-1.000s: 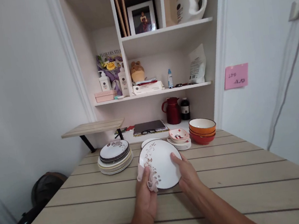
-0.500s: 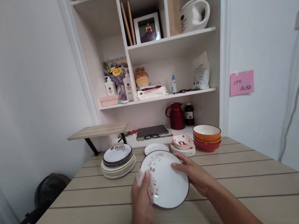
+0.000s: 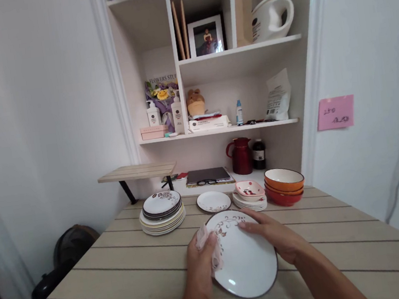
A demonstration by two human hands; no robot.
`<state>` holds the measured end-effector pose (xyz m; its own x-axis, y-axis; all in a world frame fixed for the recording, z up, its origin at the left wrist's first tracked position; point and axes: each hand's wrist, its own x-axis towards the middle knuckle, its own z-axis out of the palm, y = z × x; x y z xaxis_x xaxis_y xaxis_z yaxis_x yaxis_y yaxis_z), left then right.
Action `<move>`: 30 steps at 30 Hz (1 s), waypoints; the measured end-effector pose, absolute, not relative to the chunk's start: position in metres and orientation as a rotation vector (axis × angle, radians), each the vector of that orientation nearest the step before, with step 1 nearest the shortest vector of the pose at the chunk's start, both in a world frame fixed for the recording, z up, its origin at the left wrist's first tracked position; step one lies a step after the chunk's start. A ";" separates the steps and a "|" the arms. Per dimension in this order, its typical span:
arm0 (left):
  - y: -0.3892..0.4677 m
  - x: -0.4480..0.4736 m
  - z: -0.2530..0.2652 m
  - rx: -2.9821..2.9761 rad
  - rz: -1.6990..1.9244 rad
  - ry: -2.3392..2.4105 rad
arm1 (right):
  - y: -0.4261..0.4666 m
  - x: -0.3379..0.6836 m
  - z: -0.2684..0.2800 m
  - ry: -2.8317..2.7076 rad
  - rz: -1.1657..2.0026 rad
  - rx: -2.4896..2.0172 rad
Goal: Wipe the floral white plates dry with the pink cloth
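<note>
White and glossy, one round ceramic-looking plate (image 3: 249, 260) with a thin dark rim and brown floral scrolls is held, tilted, at the lower centre of the frame. The left hand (image 3: 199, 260) pinches its left edge through one thin, pale pink fabric cloth (image 3: 218, 259), thumb on top; its other fingers are mostly hidden, so how far they curl I cannot tell. The right hand (image 3: 271, 233) has its thumb on the plate's face at the upper right and the other fingers behind, closed upon the rim.

I judge the step in hand to be wiping this plate; the next stroke would call for a steady right grip and gentle pressure with the cloth.

As for counting, one white floral plate (image 3: 213, 201) lies alone at the centre. Left of centre, dark-rimmed white plates (image 3: 161, 203) (perhaps three or four, the edges merge) sit upon several yellow-rimmed white plates (image 3: 163, 227). Right of centre, at least one small pink squarish bowl (image 3: 250, 189) rests on about four small white plates (image 3: 251, 205). Beside them are nested three round bowls, two orange bowls (image 3: 284, 186) above one red bowl (image 3: 285, 199).
</note>
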<state>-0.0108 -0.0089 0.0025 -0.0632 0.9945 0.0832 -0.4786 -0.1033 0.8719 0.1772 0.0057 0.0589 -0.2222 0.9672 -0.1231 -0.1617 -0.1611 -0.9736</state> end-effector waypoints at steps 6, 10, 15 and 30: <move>-0.007 -0.017 0.005 0.787 1.468 0.738 | 0.006 0.156 0.050 -1.105 1.464 -1.030; -0.004 -0.018 0.004 0.655 1.493 0.680 | 0.009 0.145 0.044 -1.105 1.377 -0.957; -0.001 -0.015 0.002 0.502 1.465 0.652 | 0.014 0.138 0.035 -0.989 1.251 -0.979; 0.004 -0.013 -0.004 0.423 1.548 0.651 | 0.016 0.113 0.009 -0.803 1.112 -0.860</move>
